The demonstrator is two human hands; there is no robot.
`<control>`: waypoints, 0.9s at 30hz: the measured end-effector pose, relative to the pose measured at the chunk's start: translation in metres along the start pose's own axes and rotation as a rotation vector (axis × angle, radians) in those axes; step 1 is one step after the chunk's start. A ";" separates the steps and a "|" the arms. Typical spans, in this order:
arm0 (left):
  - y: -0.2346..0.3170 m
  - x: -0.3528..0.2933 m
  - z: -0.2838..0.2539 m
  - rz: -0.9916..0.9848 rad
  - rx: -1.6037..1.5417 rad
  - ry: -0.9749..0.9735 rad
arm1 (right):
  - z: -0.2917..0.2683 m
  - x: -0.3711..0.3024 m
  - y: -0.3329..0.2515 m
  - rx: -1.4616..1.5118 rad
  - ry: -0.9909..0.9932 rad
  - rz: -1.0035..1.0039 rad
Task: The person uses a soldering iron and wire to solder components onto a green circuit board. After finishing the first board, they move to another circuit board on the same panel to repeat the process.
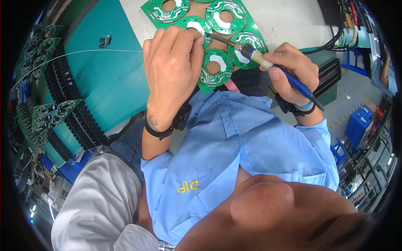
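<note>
My right hand [293, 69] grips a soldering iron [296, 82] with a blue handle, its metal shaft pointing left. The tip reaches a round board within a panel of green circuit boards [222, 81], close beside my left fingertips. My left hand [171, 54] is closed over the panel's left side, thumb and fingers drawn together. A thin solder wire [100, 50] runs from the left into this hand; its end is hidden behind the fingers. Each round board has a central hole and white areas.
A small black component [105, 41] lies on the green mat [113, 79] at left. Black slotted racks [77, 104] and upright circuit boards [52, 115] stand farther left. Another person's pale sleeve [100, 192] is close at lower left. Black cables [331, 42] hang at upper right; blue bins [358, 123] stand beyond.
</note>
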State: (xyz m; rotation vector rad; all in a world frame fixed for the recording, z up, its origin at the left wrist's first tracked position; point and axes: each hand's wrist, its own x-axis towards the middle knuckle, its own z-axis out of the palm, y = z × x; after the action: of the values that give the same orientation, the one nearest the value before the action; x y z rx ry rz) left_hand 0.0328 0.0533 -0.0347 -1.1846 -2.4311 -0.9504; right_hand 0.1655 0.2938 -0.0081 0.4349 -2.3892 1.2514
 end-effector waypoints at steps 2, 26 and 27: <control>0.001 0.001 -0.001 -0.002 0.002 -0.006 | 0.001 0.000 0.000 -0.005 0.010 -0.016; 0.010 -0.007 -0.019 -0.218 -0.076 0.017 | -0.032 -0.016 -0.001 -0.028 0.158 0.044; 0.013 -0.007 -0.022 -0.256 -0.056 -0.002 | -0.037 -0.016 0.011 -0.027 0.161 0.042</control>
State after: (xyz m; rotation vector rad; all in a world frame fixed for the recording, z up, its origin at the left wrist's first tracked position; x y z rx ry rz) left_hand 0.0463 0.0398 -0.0163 -0.9051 -2.6181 -1.0935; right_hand 0.1821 0.3318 -0.0050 0.2664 -2.2871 1.2223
